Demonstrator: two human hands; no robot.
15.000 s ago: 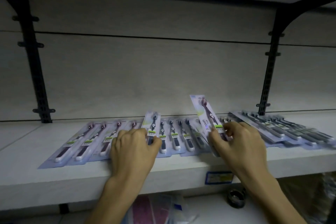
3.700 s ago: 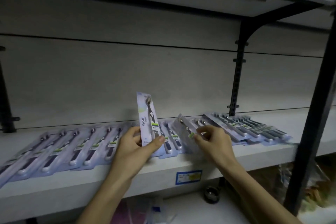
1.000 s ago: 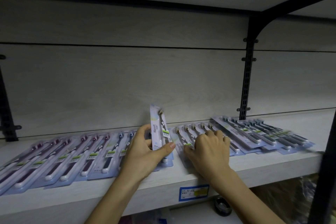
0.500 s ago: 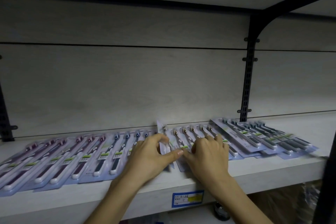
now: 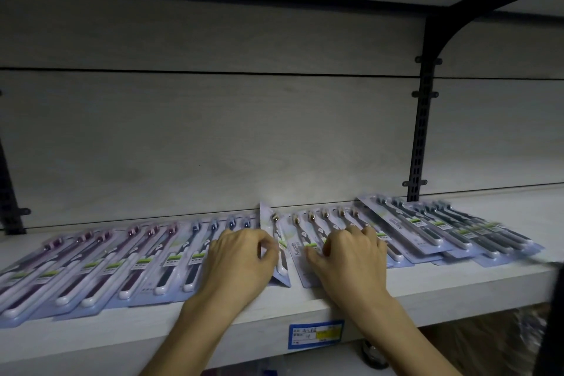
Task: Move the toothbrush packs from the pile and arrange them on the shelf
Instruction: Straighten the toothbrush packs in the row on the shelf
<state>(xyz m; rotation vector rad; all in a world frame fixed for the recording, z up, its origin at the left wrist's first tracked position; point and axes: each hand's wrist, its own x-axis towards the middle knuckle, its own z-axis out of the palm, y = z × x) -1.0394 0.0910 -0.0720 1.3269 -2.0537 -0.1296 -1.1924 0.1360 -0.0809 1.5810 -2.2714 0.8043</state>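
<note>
Your left hand (image 5: 241, 259) sits on the shelf (image 5: 427, 287) with its fingers (image 5: 265, 246) curled round one toothbrush pack (image 5: 276, 249) — thumb and forefinger pinch its left edge, and the pack stands tilted on its long edge, its lower corner on the shelf just past your knuckles. Your right hand (image 5: 348, 259) lies just to the right of that pack, fingers bent and pressing down on the brown-headed packs (image 5: 323, 223) that fan out flat under them; whether any of these is actually gripped cannot be told.

To the left of your left fingers a long overlapping row of packs (image 5: 100, 265) lies flat — blue-headed brushes nearest the hand, purple-headed ones farther off. To the right of your right fingers, a stack of dark-brush packs (image 5: 442, 232) lies angled toward the shelf's back, near the black bracket upright (image 5: 419, 131). Below your right wrist, a blue and yellow price label (image 5: 316, 333) is stuck to the shelf's front edge.
</note>
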